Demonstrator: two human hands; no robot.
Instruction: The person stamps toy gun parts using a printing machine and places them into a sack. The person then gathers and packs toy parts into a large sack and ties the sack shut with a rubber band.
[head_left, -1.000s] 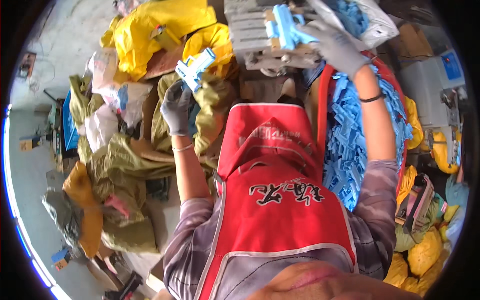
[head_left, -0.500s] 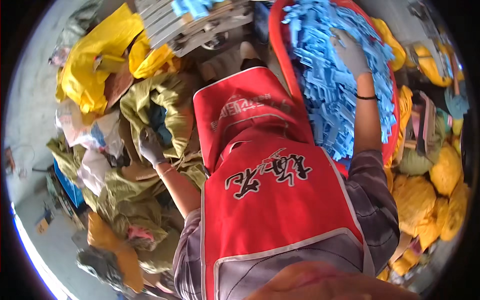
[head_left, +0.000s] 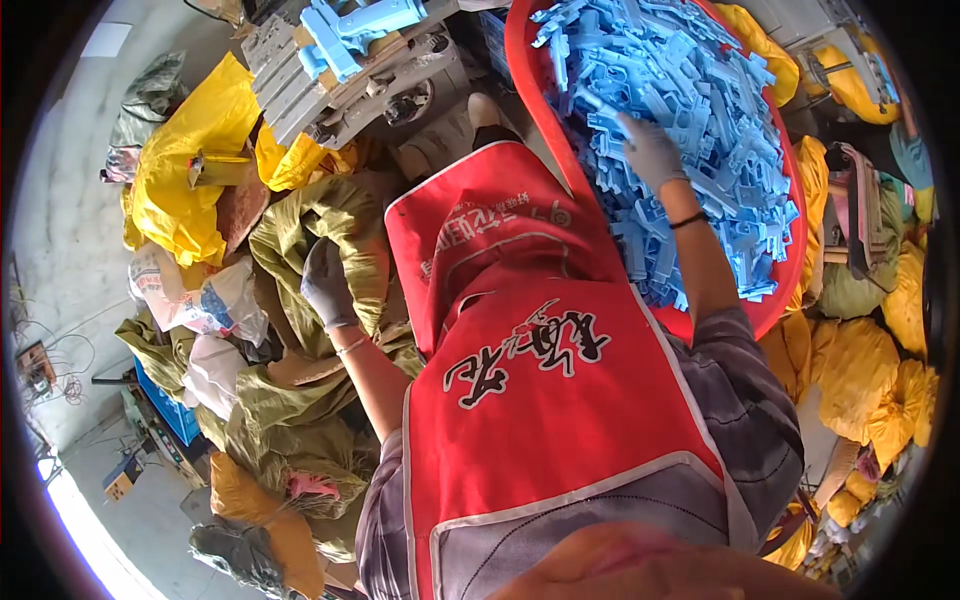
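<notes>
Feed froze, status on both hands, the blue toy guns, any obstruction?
Right hand at blue toy guns heaped in red tub, grip unclear. Left hand by olive sack. No visible obstruction.

Red tub (head_left: 540, 112) cut off by top edge; bottom hidden under blue pieces (head_left: 700, 120).

I see red apron (head_left: 540, 410) with white edge, grey gloves (head_left: 652, 155), light-blue gun shapes (head_left: 690, 90) in red tub (head_left: 548, 125) at two o'clock, yellow plastic (head_left: 170, 170) at ten.
</notes>
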